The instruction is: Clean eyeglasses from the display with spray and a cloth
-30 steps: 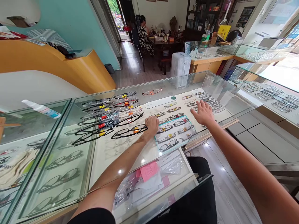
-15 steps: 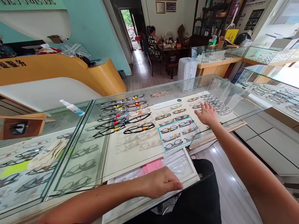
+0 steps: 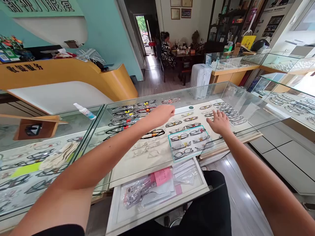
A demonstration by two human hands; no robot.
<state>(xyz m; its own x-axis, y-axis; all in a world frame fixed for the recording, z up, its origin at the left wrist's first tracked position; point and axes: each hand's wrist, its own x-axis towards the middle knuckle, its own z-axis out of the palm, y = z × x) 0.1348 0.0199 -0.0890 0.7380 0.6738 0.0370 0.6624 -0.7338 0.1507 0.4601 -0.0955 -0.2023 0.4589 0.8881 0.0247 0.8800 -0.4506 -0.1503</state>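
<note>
I stand behind a glass display counter [image 3: 221,87] filled with spectacle frames. My left hand [image 3: 161,114] reaches forward above a row of black frames with coloured tags [image 3: 133,113]; its fingers point away and are mostly hidden behind the back of the hand. A reddish pair of frames [image 3: 170,100] lies just beyond it. My right hand [image 3: 220,123] rests flat with fingers spread on the pale display board [image 3: 152,154], beside a teal-edged tray [image 3: 188,141] holding several frames and near rows of thin frames [image 3: 228,111].
A pulled-out drawer [image 3: 118,213] below holds plastic bags and a pink slip [image 3: 162,175]. A spray bottle [image 3: 85,111] lies on the glass to the left. A white suitcase [image 3: 200,76] stands beyond the counter. A person [image 3: 168,49] sits at a far table.
My left hand has left the drawer's front edge and swung up and forward over the counter. My right hand has stayed on the board. The view has tilted up slightly.
</note>
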